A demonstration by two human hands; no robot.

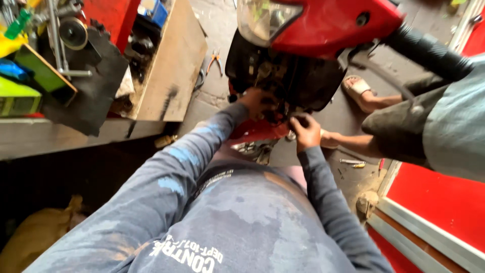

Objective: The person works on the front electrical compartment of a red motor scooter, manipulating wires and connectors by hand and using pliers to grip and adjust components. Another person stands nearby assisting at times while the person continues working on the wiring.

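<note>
Both hands are in under the front of a red motorbike (328, 25) now, which stands on the concrete floor (217, 30) straight ahead, its headlamp (260, 17) up top and a black handlebar grip (429, 50) reaching out to the right. The left hand (257, 102) is pushed into the dark cavity (298, 81) below the headlamp, knuckles out, its fingers curled in among the black parts; what they grip is hidden, so I cannot tell whether they hold anything. The right hand (304, 132) sits just beside it and a little lower, fingers (301, 120) pressed together at the tips and pinching something small and dark at the lower edge of the cavity, too small to make out. Both arms come up in stained grey-blue sleeves (172, 172). Just below the hands there's the red front mudguard (255, 132), with a bit of chrome metalwork (252, 148) under it. To the right another person crouches close by, a bare foot in a pale sandal (359, 91) planted on the floor beside the bike. A small screwdriver (352, 163) lies on the floor near that person's leg, and orange-handled pliers (215, 60) lie further off to the left of the bike. On the far left, a cluttered bench (76, 131) carries tools and green and yellow boxes (20, 96), with a wooden board (172, 65) leaning beside it
</note>
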